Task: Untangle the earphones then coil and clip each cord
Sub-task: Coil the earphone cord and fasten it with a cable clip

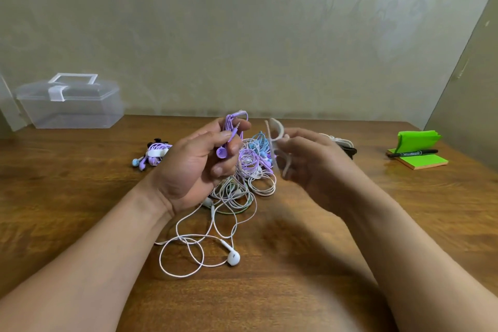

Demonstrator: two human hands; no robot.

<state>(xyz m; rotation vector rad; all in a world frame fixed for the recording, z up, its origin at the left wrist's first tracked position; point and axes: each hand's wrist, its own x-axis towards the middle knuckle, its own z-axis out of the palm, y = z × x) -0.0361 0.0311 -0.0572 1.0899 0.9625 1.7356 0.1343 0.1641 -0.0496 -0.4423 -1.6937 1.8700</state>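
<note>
Above the tangle [250, 170] on the table [80, 197], the likeliest slip is that the purple coil [233, 127] springs open before the white strap [276, 129] goes round it. Only the left hand [199, 167] keeps the loops bunched, and easing that grip to let the strap through could let the turns slide apart. A second risk is a snag: pale cords run from under the left hand into the tangle and on toward the white earbud [233, 257] lying nearer the person. I cannot tell whether any of them belongs to the purple set; if one does, lifting the coil would drag the pile along. The strap could also catch only some of the loops, since the right hand [304, 159] is blurred and its aim looks unsettled. The purple coil sits inside the left hand, fingers [213, 136] curled round it and thumb closing from below, with loops poking out above the index finger and a purple bud showing at the palm. The right hand's fingers seem to pinch the strap, just beside the coil and apart from it.
</note>
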